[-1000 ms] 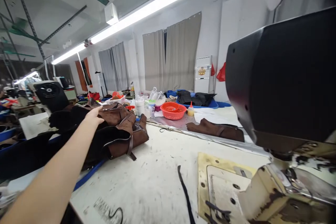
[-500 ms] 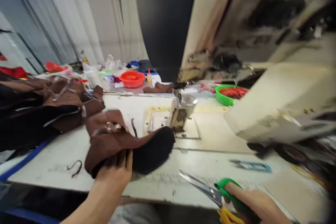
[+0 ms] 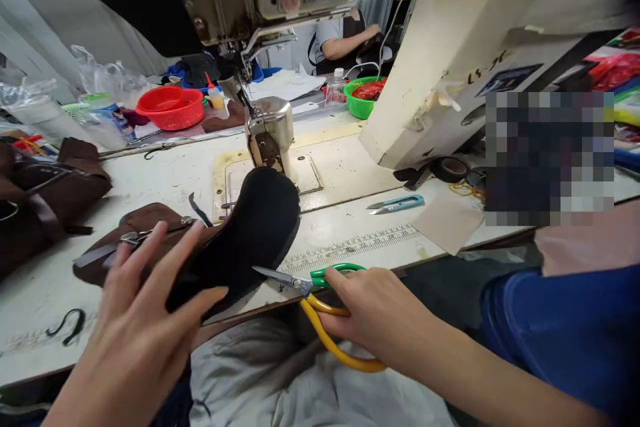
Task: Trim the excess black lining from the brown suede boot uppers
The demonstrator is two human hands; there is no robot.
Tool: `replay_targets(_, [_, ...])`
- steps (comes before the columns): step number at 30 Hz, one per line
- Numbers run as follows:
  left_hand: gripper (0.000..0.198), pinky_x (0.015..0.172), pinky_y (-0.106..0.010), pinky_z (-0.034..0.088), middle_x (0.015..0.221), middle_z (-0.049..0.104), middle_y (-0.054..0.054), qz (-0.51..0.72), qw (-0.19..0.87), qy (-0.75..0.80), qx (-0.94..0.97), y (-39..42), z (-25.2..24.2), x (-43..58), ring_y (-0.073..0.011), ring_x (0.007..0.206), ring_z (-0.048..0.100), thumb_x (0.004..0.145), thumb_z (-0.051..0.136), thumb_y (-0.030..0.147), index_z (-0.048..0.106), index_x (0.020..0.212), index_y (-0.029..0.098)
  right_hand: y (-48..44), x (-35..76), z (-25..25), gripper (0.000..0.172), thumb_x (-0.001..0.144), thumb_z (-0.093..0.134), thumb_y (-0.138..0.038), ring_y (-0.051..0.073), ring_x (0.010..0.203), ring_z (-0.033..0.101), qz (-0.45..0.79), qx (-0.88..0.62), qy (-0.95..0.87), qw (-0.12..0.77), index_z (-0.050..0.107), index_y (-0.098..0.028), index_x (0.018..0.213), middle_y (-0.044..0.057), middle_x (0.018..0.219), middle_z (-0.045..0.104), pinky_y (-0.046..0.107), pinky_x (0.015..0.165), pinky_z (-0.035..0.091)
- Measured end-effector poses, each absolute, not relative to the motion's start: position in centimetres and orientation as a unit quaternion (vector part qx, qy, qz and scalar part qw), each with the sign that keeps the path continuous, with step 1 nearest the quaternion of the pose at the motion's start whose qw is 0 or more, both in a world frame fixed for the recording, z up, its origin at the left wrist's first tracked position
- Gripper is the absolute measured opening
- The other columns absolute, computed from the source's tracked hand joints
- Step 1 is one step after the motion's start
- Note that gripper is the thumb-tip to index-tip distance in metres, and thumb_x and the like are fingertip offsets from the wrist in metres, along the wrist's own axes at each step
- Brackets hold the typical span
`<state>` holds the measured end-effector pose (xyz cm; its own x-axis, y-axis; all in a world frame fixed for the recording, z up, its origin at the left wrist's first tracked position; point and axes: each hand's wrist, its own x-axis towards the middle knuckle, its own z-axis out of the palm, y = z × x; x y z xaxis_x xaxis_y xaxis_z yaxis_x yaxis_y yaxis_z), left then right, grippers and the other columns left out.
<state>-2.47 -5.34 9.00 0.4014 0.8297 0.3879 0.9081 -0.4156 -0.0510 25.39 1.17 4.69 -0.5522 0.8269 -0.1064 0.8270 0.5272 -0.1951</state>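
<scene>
A brown shoe upper with a black lining and metal buckles lies on the white machine table, its lined end beside the sewing machine's post. My left hand is open over its near side, fingers spread; whether it touches the piece I cannot tell. In my right hand is a pair of scissors with green and yellow handles. Their blades look closed and point left, the tips by the edge of the black lining.
Blue thread snips and a beige sheet lie on the right. More brown uppers are piled at the left. Red and green baskets stand behind. A co-worker's arm shows beyond the machine. A black scrap lies near left.
My left hand has let go of the upper and spread its fingers. The upper now lies flatter on the table. My right hand has brought the scissors left to it. The view has turned right.
</scene>
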Motion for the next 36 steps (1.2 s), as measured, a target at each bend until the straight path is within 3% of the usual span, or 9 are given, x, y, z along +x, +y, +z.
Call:
replay_targets(2, [0.043,0.113,-0.067,0.042,0.167,0.029,0.004,-0.140,0.115,-0.569,-0.802,-4.2,9.2,-3.5,-0.0371,0.144,0.045,0.095,0.041,0.015,0.080,0.094,0.034,1.1,25.2,4.8,0.024,0.088,0.077,-0.035,0.024,0.061,0.067,-0.112,0.474,0.873,0.023,0.060,-0.019,0.079,0.004,0.064,0.068,0.031,0.053,0.011])
replay_targets(5, [0.044,0.093,-0.059,0.057,0.150,0.055,-0.007,-0.080,0.152,-0.592,-0.787,-2.6,8.9,-2.5,-0.0356,0.121,0.062,0.092,0.041,0.015,0.081,0.101,0.032,1.1,25.2,5.2,0.023,0.089,0.074,-0.033,0.023,0.059,0.066,-0.119,0.477,0.870,0.044,0.058,-0.020,0.079,0.003,0.063,0.067,0.031,0.051,0.011])
replay_targets(7, [0.044,0.090,-0.060,0.056,0.142,0.061,-0.012,-0.025,0.161,-0.591,-0.790,-2.0,8.3,-1.0,-0.0371,0.118,0.062,0.090,0.044,0.015,0.079,0.110,0.029,1.1,25.3,5.2,0.024,0.090,0.073,-0.035,0.023,0.059,0.066,-0.125,0.483,0.865,0.051,0.058,-0.020,0.080,0.003,0.064,0.067,0.031,0.051,0.011])
replay_targets(11, [0.043,0.096,-0.061,0.052,0.146,0.058,-0.013,0.018,0.157,-0.574,-0.804,-1.8,7.8,0.6,-0.0361,0.125,0.058,0.087,0.049,0.015,0.076,0.118,0.029,1.0,26.2,4.7,0.024,0.089,0.072,-0.036,0.024,0.062,0.067,-0.134,0.489,0.861,0.042,0.057,-0.021,0.080,0.004,0.070,0.070,0.032,0.053,0.012])
replay_targets(17, [0.033,0.094,-0.058,0.052,0.142,0.061,-0.012,0.034,0.176,-0.576,-0.797,-1.7,8.0,0.2,-0.0354,0.120,0.061,0.092,0.050,0.016,0.080,0.091,0.027,0.4,27.5,4.0,0.026,0.083,0.075,-0.036,0.021,0.062,0.065,-0.140,0.470,0.871,-0.018,0.055,-0.021,0.079,0.001,0.070,0.068,0.033,0.055,0.014])
replay_targets(27, [0.045,0.084,-0.050,0.057,0.128,0.071,-0.009,0.033,0.199,-0.539,-0.818,-0.7,9.1,0.3,-0.0326,0.106,0.070,0.098,0.035,0.022,0.078,0.083,0.024,0.5,23.7,4.9,0.026,0.087,0.073,-0.038,0.020,0.060,0.063,-0.119,0.449,0.884,-0.044,0.054,-0.020,0.085,0.002,0.071,0.068,0.033,0.052,0.011])
replay_targets(33, [0.042,0.064,-0.040,0.050,0.128,0.072,0.001,0.039,0.093,-0.611,-0.785,0.4,10.7,-1.0,-0.0281,0.086,0.072,0.094,0.035,0.033,0.077,0.089,0.030,1.0,23.6,4.2,0.029,0.093,0.072,-0.043,0.020,0.060,0.063,-0.093,0.413,0.906,-0.021,0.058,-0.018,0.089,0.003,0.068,0.069,0.032,0.051,0.012])
replay_targets(36, [0.038,0.064,-0.037,0.045,0.123,0.073,0.004,0.037,0.032,-0.648,-0.760,0.9,11.9,-1.2,-0.0274,0.086,0.070,0.086,0.039,0.039,0.076,0.088,0.034,1.3,22.9,4.9,0.029,0.094,0.070,-0.044,0.020,0.061,0.063,-0.085,0.422,0.902,-0.040,0.060,-0.017,0.090,0.004,0.068,0.069,0.032,0.051,0.013])
